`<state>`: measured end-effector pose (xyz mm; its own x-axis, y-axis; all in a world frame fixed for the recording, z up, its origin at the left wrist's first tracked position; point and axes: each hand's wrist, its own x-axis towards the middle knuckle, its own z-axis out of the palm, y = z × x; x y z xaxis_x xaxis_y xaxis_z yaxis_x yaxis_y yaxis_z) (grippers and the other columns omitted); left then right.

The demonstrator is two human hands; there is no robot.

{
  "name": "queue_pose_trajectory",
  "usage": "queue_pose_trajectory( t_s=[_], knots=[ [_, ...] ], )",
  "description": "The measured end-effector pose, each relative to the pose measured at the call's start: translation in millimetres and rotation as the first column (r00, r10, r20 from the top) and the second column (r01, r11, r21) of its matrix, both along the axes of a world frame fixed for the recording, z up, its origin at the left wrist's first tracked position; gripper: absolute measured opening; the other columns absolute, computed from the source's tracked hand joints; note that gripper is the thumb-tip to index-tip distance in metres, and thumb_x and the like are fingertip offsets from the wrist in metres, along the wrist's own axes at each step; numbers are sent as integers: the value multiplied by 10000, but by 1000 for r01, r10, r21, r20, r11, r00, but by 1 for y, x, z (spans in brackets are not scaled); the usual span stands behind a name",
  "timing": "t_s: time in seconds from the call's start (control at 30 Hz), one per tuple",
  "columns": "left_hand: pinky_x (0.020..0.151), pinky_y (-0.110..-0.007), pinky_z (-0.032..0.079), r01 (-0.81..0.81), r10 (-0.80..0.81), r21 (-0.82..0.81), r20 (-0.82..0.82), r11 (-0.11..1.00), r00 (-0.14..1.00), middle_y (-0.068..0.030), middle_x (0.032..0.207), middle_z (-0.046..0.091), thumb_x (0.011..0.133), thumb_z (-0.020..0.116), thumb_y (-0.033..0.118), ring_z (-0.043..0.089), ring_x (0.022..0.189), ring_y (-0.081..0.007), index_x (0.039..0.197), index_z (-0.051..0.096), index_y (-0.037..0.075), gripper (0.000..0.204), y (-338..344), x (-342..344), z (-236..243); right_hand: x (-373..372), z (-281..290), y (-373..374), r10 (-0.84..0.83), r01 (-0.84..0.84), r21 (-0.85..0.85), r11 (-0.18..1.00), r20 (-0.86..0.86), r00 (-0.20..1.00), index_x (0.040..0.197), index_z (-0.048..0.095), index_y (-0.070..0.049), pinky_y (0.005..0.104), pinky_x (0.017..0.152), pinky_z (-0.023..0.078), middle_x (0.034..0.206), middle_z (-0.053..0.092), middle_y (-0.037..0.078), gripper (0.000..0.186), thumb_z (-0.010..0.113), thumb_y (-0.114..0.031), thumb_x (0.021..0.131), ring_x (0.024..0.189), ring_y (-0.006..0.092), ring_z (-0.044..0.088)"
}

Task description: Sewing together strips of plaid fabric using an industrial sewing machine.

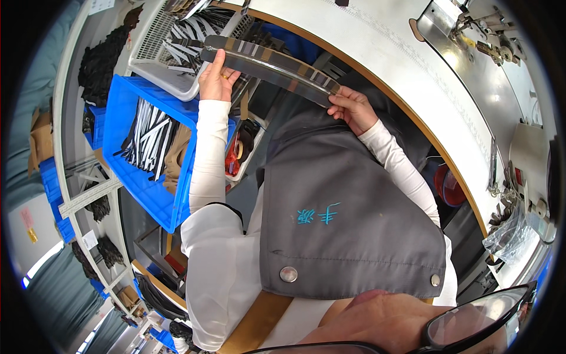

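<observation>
Right hand point(352, 109): pinching the near end of a long dark strip point(271, 64).
Left hand point(216, 79): gripping the strip's far end, thumb on top.
Strip: stretching between both hands.
Blue bin point(127, 171): sitting left of the left hand.
White basket point(159, 53): sitting just past the left hand.

A white worktable point(377, 47) with a wood-coloured edge curves across the upper right. A sewing machine point(471, 29) (grey metal, only partly in view) stands on it, and a clear plastic bag point(510, 236) lies near its right end. To the left, a blue bin point(138, 177) holding black-and-white strips point(147, 138) rests on a shelf rack point(88, 197), beside a white perforated basket point(162, 53).
</observation>
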<state>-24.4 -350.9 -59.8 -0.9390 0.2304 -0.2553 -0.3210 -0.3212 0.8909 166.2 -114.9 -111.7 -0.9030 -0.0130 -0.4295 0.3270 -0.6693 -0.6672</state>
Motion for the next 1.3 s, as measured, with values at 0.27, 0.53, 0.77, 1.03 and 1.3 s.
queue_pose_trajectory(
  t_s=[0.27, 0.53, 0.77, 1.03, 1.3],
  knots=[
    [644, -292, 525, 42, -42, 7, -6, 999, 999, -54, 864, 665, 889, 625, 285, 640, 720, -145, 959, 618, 70, 226, 2, 0, 0, 3, 0, 0, -15, 16, 37, 999, -12, 1000, 974, 589, -18, 159, 536, 478, 715, 635, 29, 125, 608, -43, 853, 611, 72, 621],
    [657, -309, 518, 55, -56, -14, -69, 998, 996, -80, 904, 650, 904, 581, 378, 636, 756, -170, 991, 590, 25, 364, 14, 9, 19, 10, -20, 3, -11, 11, 34, 999, 5, 1000, 942, 591, -21, 172, 542, 480, 758, 628, 22, 98, 606, -24, 845, 608, 74, 612],
    [665, -297, 509, 87, -87, -11, -62, 996, 994, -91, 904, 655, 924, 545, 384, 626, 741, -157, 987, 601, 27, 367, 13, 7, 16, 12, -15, 0, -55, 54, 21, 998, 30, 998, 838, 578, -29, 168, 526, 480, 701, 613, 24, 34, 611, -32, 842, 602, 82, 616],
    [661, -279, 503, 59, -59, -4, -97, 998, 994, -60, 886, 659, 903, 602, 295, 614, 735, -118, 916, 641, 51, 248, 17, 4, 15, 15, -16, 0, -68, 67, 11, 998, 26, 997, 841, 583, -31, 173, 523, 483, 711, 620, 28, 40, 621, -22, 833, 595, 86, 620],
    [663, -267, 511, 76, -73, 25, -131, 997, 989, -33, 872, 663, 854, 664, 131, 619, 753, -109, 916, 657, 62, 93, 24, 0, 17, 20, -15, 3, -31, 31, 21, 999, 2, 1000, 899, 612, -24, 174, 554, 483, 698, 644, 50, 55, 616, -39, 846, 591, 86, 618]
  ],
)
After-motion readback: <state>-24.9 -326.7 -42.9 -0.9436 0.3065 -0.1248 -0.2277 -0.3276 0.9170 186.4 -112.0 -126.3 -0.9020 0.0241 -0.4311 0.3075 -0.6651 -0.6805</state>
